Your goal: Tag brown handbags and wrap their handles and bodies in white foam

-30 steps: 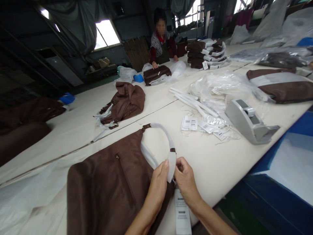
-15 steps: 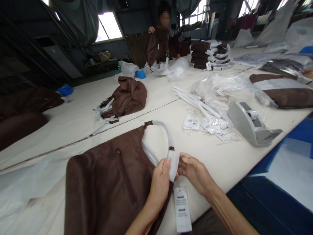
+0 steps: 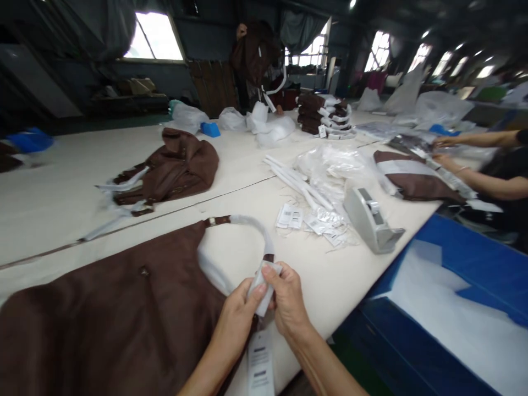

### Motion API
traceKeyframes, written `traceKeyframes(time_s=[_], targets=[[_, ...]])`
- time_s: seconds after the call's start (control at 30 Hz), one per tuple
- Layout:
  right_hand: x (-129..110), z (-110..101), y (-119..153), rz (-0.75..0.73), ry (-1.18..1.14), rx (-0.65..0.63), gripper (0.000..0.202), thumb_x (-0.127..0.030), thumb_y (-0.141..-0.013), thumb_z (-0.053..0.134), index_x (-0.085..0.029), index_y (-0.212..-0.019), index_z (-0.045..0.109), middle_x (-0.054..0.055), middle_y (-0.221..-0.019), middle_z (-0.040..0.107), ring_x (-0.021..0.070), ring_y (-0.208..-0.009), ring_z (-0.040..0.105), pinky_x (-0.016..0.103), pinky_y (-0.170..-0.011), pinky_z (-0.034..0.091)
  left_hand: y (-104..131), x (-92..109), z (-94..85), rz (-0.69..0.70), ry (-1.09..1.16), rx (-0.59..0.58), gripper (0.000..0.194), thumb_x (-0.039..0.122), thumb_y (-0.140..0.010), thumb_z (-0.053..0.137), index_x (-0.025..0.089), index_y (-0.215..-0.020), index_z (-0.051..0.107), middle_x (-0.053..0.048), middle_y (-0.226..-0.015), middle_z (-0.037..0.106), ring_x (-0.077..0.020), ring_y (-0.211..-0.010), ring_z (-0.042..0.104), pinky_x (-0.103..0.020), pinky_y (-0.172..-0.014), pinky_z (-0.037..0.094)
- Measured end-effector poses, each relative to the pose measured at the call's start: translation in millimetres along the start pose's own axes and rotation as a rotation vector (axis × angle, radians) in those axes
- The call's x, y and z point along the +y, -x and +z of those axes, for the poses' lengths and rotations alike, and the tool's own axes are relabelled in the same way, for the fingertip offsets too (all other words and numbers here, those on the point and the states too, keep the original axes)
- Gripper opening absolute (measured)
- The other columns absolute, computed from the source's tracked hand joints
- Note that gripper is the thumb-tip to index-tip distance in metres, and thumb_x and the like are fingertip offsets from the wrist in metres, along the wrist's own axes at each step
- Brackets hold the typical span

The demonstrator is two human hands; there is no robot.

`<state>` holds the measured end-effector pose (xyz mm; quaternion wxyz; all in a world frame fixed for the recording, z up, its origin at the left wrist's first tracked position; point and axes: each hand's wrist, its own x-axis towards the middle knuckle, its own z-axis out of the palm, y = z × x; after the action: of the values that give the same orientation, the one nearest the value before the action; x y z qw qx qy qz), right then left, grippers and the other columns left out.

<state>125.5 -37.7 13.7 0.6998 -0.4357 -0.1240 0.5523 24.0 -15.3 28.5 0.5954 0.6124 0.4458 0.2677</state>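
A brown handbag (image 3: 103, 308) with a zip on its face lies flat in front of me. White wrapping covers its looped strap (image 3: 258, 228). At the strap's near end, my left hand (image 3: 237, 311) grips a piece of white wrapping (image 3: 264, 305) with the thumb on top. My right hand (image 3: 289, 300) pinches the same wrapping from the other side, its thumb pressed on the upper edge. Below the hands hangs a printed white tag (image 3: 260, 366). The strap end under the wrapping is hidden.
On the white table (image 3: 231, 247) stand a grey tape dispenser (image 3: 371, 220), paper tags (image 3: 291, 216), white strips (image 3: 292, 181) and clear plastic bags (image 3: 330, 165). Another brown bag (image 3: 181, 165) lies at left, stacked bags (image 3: 319, 113) behind. A co-worker's arms (image 3: 482, 165) reach in at right.
My right hand has closed onto the wrapping, its thumb now on top. The view has swung right, bringing a co-worker's arms into sight. The person at the back has lifted a brown bag higher.
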Motion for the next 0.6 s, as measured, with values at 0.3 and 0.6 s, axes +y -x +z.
traceKeyframes(time_s=[0.3,0.6], targets=[[-110.5,-91.1,-15.1,-0.407,0.746,0.074,0.028,-0.046,-0.079,0.067,-0.020,-0.071,0.068,0.000,-0.064,0.062,0.0164,-0.065,0.056,0.029,-0.065,0.043,-24.9,-10.8,12.9,-0.079,-0.130,-0.022,0.051,0.071,-0.074,0.054,0.021,-0.078,0.061,0.002,-0.064,0.064,-0.0216,-0.068,0.062,-0.024,-0.063,0.045],[-246.1,-188.7,-48.2,-0.519,1.100,0.544,0.029,-0.045,-0.063,0.066,-0.017,-0.055,0.065,0.006,-0.064,0.064,0.0214,-0.071,0.055,0.032,-0.068,0.039,-24.2,-26.2,19.8,-0.059,-0.150,-0.059,0.049,0.071,-0.077,0.052,0.023,-0.080,0.062,0.001,-0.070,0.069,-0.0233,-0.075,0.066,-0.024,-0.068,0.048]])
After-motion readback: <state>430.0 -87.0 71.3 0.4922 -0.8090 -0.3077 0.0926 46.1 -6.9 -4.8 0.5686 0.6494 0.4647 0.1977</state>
